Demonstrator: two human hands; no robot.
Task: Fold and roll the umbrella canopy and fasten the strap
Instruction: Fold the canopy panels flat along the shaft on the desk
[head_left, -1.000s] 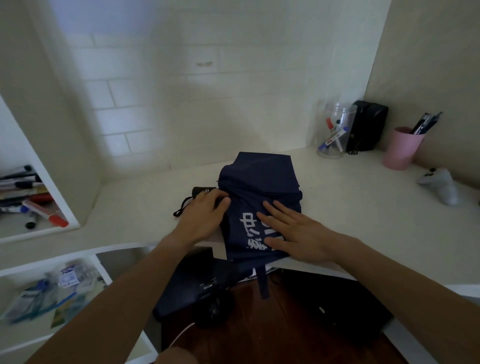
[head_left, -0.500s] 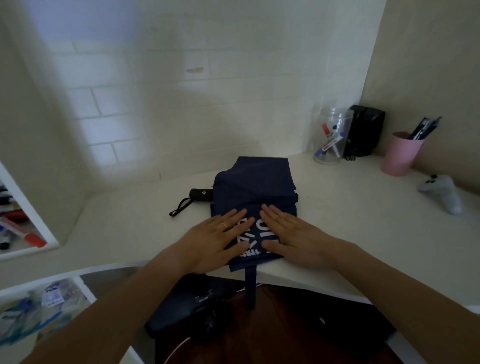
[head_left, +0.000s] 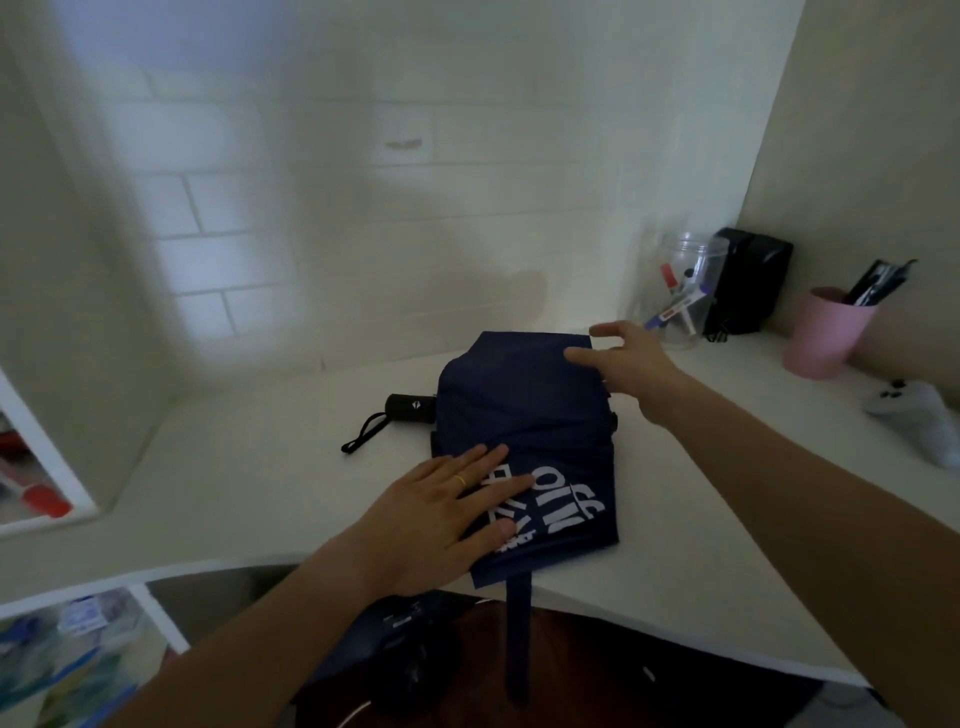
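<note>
Your navy canopy (head_left: 524, 415) lies flat at the desk (head_left: 260, 467) front edge, strap (head_left: 518, 639) dangling over it. Your left hand (head_left: 441, 525) presses its near corner, fingers spread; your right hand (head_left: 623, 358) hovers open at the far corner. White lettering's unreadable. Bare desk both sides.

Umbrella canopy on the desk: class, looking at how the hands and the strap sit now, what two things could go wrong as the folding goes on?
1. Only the left hand presses the navy canopy; the right hand is open at the far edge, so the folds may spring loose.
2. The strap hangs over the desk edge, so it might get rolled inside or drag the fabric off.
</note>
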